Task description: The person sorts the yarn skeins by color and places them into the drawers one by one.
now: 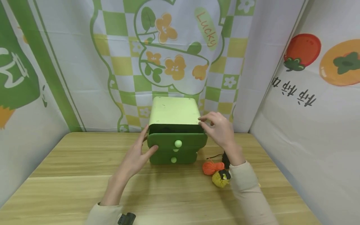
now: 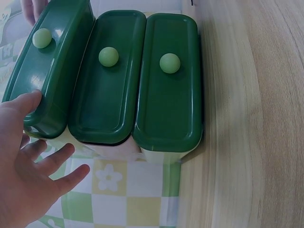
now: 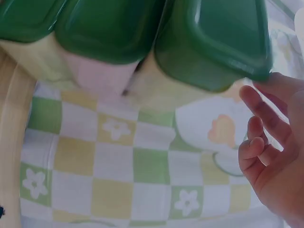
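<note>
A small light-green cabinet [image 1: 174, 109] stands at the back of the table, with dark-green drawers below its top. The top drawer [image 1: 163, 140] sticks out from the body, with a dark gap above its front. My left hand [image 1: 137, 156] holds this drawer's left end, thumb on the front and fingers along the side; the lower fingers spread loosely in the left wrist view. At the opposite end, my right hand [image 1: 220, 129] has its thumb and index fingertips at the cabinet's upper right corner, a small gap between them. The middle drawer [image 2: 107, 95] and bottom drawer [image 2: 168, 104] sit pushed in.
Right of the cabinet, an orange yarn bundle [image 1: 209, 167], a yellow yarn bundle [image 1: 220, 179] and a black one [image 1: 226, 160] lie beside my right forearm. A patterned curtain [image 1: 123, 72] hangs behind the wooden table [image 1: 70, 175].
</note>
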Demonstrator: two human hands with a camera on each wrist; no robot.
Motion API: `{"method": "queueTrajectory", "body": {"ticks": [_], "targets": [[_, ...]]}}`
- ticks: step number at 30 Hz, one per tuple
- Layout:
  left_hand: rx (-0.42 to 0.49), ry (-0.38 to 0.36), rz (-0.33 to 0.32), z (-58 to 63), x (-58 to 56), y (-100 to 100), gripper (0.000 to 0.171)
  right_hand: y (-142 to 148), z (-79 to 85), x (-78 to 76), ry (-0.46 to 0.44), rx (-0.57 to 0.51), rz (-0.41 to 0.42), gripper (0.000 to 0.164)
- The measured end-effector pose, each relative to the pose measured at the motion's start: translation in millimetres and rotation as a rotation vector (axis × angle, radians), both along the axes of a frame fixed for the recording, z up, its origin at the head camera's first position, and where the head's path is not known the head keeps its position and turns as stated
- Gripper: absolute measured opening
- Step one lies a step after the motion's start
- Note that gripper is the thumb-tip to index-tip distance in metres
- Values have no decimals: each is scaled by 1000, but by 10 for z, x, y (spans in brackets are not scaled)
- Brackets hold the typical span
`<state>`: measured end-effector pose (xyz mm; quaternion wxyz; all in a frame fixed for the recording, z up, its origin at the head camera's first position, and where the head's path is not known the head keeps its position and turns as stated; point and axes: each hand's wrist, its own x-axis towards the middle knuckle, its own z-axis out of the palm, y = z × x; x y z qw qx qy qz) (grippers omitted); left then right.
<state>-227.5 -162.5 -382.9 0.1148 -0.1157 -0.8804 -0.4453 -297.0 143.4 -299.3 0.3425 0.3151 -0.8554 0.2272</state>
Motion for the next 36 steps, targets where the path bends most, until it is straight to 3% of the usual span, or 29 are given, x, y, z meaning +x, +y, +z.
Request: {"method": "queueTrajectory", "body": {"ticks": [14, 21, 32, 36], "targets": [[-15, -13, -3, -12, -8, 2, 87, 363, -186, -213, -138, 6, -76, 14], [-20, -26, 10, -12, -4, -6, 86, 484, -297, -326, -273, 96, -140, 18], [-21, -18, 9, -14, -3, -9, 87, 697, -537, -383, -373, 163, -187, 29], [-27, -11, 11, -24, 1, -14, 87, 769, -615, -386, -458, 172, -212, 39]]}}
